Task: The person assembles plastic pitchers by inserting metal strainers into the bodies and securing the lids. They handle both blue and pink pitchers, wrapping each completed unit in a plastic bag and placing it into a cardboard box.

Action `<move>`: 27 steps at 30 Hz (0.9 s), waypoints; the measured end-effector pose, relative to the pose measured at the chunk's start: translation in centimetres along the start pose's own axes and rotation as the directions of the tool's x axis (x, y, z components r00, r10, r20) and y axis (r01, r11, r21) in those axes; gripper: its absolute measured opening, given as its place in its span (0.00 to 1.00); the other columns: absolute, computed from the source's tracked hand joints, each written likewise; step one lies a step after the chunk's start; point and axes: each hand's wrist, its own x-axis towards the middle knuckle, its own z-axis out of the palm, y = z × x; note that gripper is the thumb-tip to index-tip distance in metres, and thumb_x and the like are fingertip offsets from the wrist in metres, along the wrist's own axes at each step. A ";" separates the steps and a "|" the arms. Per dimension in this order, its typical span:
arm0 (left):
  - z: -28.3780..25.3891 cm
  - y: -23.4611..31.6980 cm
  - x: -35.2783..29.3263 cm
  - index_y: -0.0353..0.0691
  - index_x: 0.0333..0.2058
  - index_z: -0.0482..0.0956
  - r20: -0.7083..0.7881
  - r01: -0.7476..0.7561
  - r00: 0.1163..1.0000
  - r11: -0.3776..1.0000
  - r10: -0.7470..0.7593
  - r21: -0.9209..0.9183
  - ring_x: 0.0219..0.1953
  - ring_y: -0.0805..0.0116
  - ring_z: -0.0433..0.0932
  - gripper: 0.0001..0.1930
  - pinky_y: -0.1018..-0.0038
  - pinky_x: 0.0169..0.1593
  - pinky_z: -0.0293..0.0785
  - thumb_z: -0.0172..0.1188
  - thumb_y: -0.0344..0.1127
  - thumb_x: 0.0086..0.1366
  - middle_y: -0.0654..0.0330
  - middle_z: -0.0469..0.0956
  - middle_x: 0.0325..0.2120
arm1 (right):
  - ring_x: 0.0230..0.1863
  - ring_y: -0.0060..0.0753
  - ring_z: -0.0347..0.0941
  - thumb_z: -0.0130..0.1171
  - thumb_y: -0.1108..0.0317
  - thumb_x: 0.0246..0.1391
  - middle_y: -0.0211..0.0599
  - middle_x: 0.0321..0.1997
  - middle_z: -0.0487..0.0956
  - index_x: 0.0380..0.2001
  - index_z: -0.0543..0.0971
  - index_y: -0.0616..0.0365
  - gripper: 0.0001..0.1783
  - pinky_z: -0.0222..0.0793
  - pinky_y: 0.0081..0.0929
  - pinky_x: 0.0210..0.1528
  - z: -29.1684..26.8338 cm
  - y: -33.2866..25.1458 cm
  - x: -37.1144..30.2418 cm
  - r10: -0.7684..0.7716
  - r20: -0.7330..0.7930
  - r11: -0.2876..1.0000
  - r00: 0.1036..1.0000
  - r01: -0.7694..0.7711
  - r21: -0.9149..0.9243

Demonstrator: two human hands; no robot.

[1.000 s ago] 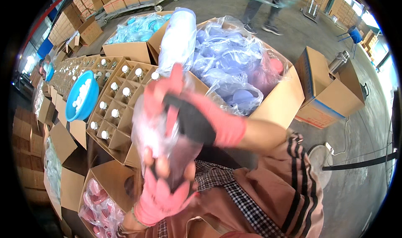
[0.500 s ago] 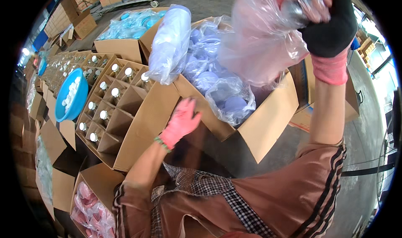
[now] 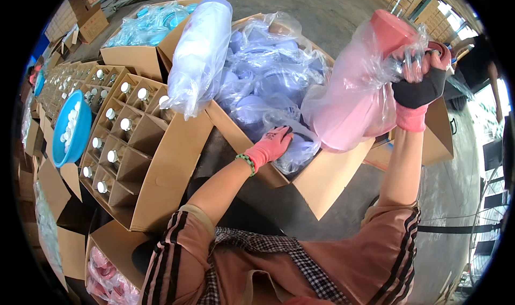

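Note:
My right hand (image 3: 421,82), in a pink and black glove with bare fingertips, is raised at the right. It grips the gathered clear plastic round a bundle of pink plastic vessels (image 3: 348,112), whose wide end points down and left. My left hand (image 3: 272,146), in a pink glove, is at the near side of an open carton (image 3: 236,132). Its fingers are closed on a clear plastic bag (image 3: 295,157) with purple plastic pieces in it; the fingertips are partly hidden. More bagged purple pieces (image 3: 268,77) fill this carton. A wrapped purple bundle (image 3: 199,47) leans at its left side.
Left of me stands a divided carton (image 3: 166,171) of white-capped bottles, with a blue basin (image 3: 57,149) of white caps beside it. Bagged blue pieces (image 3: 161,21) fill a carton behind. Bagged pink pieces (image 3: 110,278) lie in a box at lower left. A carton flap (image 3: 332,181) sticks out toward me.
My left hand has moved right and onto the bag in the purple carton. My right hand, with the pink bundle, has come lower and slightly left. The whole view has shifted a little.

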 end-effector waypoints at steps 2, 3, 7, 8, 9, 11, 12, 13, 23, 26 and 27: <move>-0.3 1.5 1.0 0.30 0.50 0.58 -0.106 0.074 0.992 0.997 -0.071 0.022 0.52 0.48 0.60 0.27 0.65 0.55 0.56 0.48 0.43 0.57 0.43 0.61 0.49 | 0.21 0.26 0.61 0.42 0.67 0.51 0.24 0.15 0.59 0.42 0.65 0.53 0.14 0.61 0.32 0.29 -0.7 0.4 1.5 -0.007 0.018 0.999 1.000 0.008 -0.039; -1.0 2.7 1.2 0.31 0.51 0.57 -0.148 0.100 0.983 0.994 -0.104 -0.038 0.52 0.47 0.59 0.27 0.65 0.56 0.55 0.48 0.43 0.57 0.44 0.59 0.51 | 0.21 0.26 0.61 0.42 0.67 0.51 0.24 0.15 0.59 0.44 0.65 0.54 0.15 0.61 0.32 0.28 -0.6 0.5 2.2 -0.015 0.045 0.999 0.999 0.017 -0.046; -0.5 2.3 3.4 0.37 0.54 0.55 0.091 0.143 0.987 0.976 -0.129 -0.162 0.56 0.48 0.54 0.27 0.64 0.58 0.49 0.42 0.43 0.58 0.48 0.55 0.54 | 0.19 0.28 0.62 0.44 0.64 0.49 0.29 0.15 0.63 0.26 0.67 0.57 0.08 0.62 0.30 0.27 -1.0 -2.5 2.6 0.320 0.138 0.947 0.937 -0.316 -0.052; -0.3 2.0 3.6 0.40 0.54 0.55 0.225 0.181 0.961 0.982 -0.163 -0.061 0.57 0.49 0.52 0.26 0.63 0.59 0.47 0.42 0.43 0.58 0.51 0.54 0.55 | 0.19 0.27 0.63 0.44 0.64 0.49 0.30 0.15 0.65 0.28 0.69 0.58 0.09 0.62 0.27 0.26 -0.4 -3.2 2.4 0.306 -0.046 0.933 0.951 -0.309 -0.183; -0.7 1.7 3.6 0.42 0.55 0.54 0.341 0.218 0.913 0.974 -0.223 0.054 0.58 0.50 0.51 0.26 0.62 0.59 0.45 0.41 0.42 0.58 0.53 0.52 0.57 | 0.18 0.26 0.63 0.45 0.63 0.49 0.31 0.16 0.67 0.31 0.71 0.60 0.11 0.62 0.24 0.25 0.7 -3.2 2.4 0.287 -0.224 0.892 0.931 -0.345 -0.292; -1.0 1.1 3.8 0.50 0.56 0.53 0.457 0.220 0.832 0.944 -0.313 0.247 0.60 0.54 0.47 0.26 0.55 0.59 0.41 0.40 0.37 0.56 0.61 0.50 0.58 | 0.19 0.22 0.64 0.45 0.64 0.50 0.30 0.18 0.69 0.34 0.73 0.61 0.13 0.60 0.20 0.24 1.3 -2.7 2.7 0.256 -0.270 0.754 0.928 -0.366 -0.545; -1.0 1.4 4.2 0.49 0.55 0.54 0.438 0.080 0.875 0.954 -0.207 0.290 0.59 0.54 0.48 0.26 0.54 0.59 0.42 0.40 0.37 0.56 0.59 0.51 0.58 | 0.20 0.20 0.62 0.47 0.63 0.50 0.29 0.19 0.68 0.30 0.72 0.61 0.12 0.59 0.19 0.26 2.1 -2.6 3.4 0.286 -0.196 0.629 0.938 -0.338 -0.700; -1.2 1.6 4.7 0.48 0.55 0.56 0.423 -0.056 0.901 0.939 -0.098 0.338 0.59 0.54 0.50 0.25 0.54 0.59 0.43 0.40 0.36 0.55 0.57 0.53 0.57 | 0.22 0.19 0.60 0.48 0.63 0.51 0.27 0.20 0.67 0.27 0.72 0.61 0.11 0.58 0.17 0.27 2.8 -2.4 4.1 0.318 -0.119 0.485 0.941 -0.269 -0.832; -0.9 1.7 8.0 0.48 0.53 0.61 0.499 0.074 0.791 0.865 -0.354 0.496 0.58 0.54 0.52 0.28 0.54 0.58 0.43 0.42 0.43 0.50 0.60 0.55 0.56 | 0.28 0.16 0.62 0.58 0.62 0.44 0.24 0.26 0.71 0.37 0.73 0.67 0.20 0.60 0.14 0.33 0.8 0.4 6.6 0.009 0.044 0.190 0.999 0.042 -0.981; -1.4 2.6 7.1 0.42 0.49 0.66 0.321 0.023 0.881 0.710 -0.348 0.704 0.51 0.52 0.59 0.23 0.56 0.53 0.51 0.42 0.43 0.55 0.55 0.64 0.49 | 0.30 0.17 0.65 0.60 0.67 0.40 0.28 0.29 0.74 0.37 0.73 0.66 0.19 0.62 0.15 0.36 0.4 0.0 5.8 -0.024 0.008 0.151 1.000 0.011 -0.988; -1.6 2.1 6.3 0.41 0.49 0.66 0.219 0.043 0.912 0.610 -0.348 0.791 0.49 0.52 0.59 0.23 0.55 0.52 0.52 0.44 0.44 0.55 0.55 0.63 0.48 | 0.30 0.17 0.65 0.61 0.68 0.39 0.29 0.29 0.74 0.37 0.73 0.67 0.19 0.63 0.16 0.36 -0.1 0.2 5.7 -0.049 0.106 0.150 0.993 0.112 -0.982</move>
